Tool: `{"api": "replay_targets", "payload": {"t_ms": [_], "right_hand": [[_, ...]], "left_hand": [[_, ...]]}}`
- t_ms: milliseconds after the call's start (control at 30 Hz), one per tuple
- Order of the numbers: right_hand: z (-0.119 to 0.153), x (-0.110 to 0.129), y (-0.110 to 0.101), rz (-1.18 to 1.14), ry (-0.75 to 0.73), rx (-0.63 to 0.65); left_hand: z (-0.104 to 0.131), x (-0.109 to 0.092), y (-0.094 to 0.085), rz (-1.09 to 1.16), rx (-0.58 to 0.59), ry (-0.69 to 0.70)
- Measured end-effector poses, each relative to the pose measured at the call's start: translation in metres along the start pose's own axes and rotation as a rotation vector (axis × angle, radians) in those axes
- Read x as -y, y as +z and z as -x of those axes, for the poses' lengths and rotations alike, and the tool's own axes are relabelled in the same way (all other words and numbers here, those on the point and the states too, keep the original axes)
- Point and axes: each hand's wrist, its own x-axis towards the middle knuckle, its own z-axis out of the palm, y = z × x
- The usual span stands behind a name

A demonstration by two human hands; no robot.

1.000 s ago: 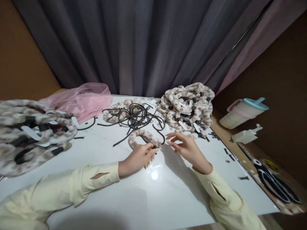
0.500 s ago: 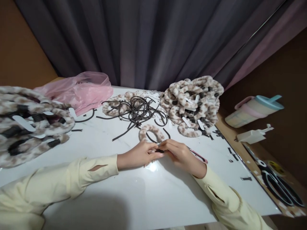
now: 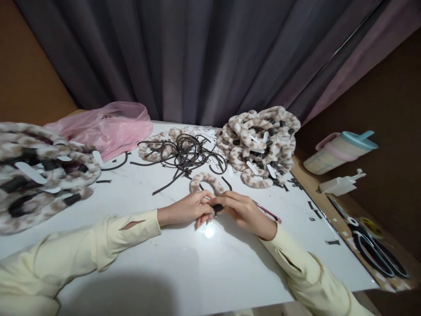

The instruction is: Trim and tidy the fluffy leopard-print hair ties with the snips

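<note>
Both hands meet just above the white table. My left hand (image 3: 194, 207) has its fingertips closed at the left side of a small dark ribbed piece (image 3: 216, 209). From the right, my right hand (image 3: 246, 211) pinches the same piece between thumb and fingers. Right behind the fingers is a fluffy ring (image 3: 206, 178), white with brown patches; its near side is covered by the hands, so I cannot tell if the dark piece is joined to it. Short dark cord (image 3: 226, 183) lies beside the ring. A pink-handled tool (image 3: 268, 212) rests partly behind my right hand.
Tangled dark cords (image 3: 187, 151) lie mid-table. Piles of fluffy rings stand at the left (image 3: 49, 175) and back right (image 3: 263, 145), near a pink plastic bag (image 3: 112, 127). Along the right edge are a tumbler (image 3: 340, 151), a white bottle (image 3: 338, 186) and scissors (image 3: 375, 250).
My fingers have shifted around the dark piece, which now shows more between them. My left fingers have curled further under. The view has moved slightly.
</note>
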Motion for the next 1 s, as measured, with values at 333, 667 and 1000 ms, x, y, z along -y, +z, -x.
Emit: {"api": "replay_targets", "payload": {"t_ms": [333,667,1000], "right_hand": [[-0.001,0.001,0.002,-0.017,-0.035,-0.008],[0.002,-0.003,-0.014,-0.163,0.111,-0.048],[0.0,0.005,-0.017,-0.126,0.026,-0.03]], "left_hand": [[-0.001,-0.002,-0.002,-0.13,0.048,0.027],[-0.004,0.001,0.002,-0.142,-0.016,0.002],[-0.004,-0.002,0.006,-0.134,-0.075,-0.026]]}}
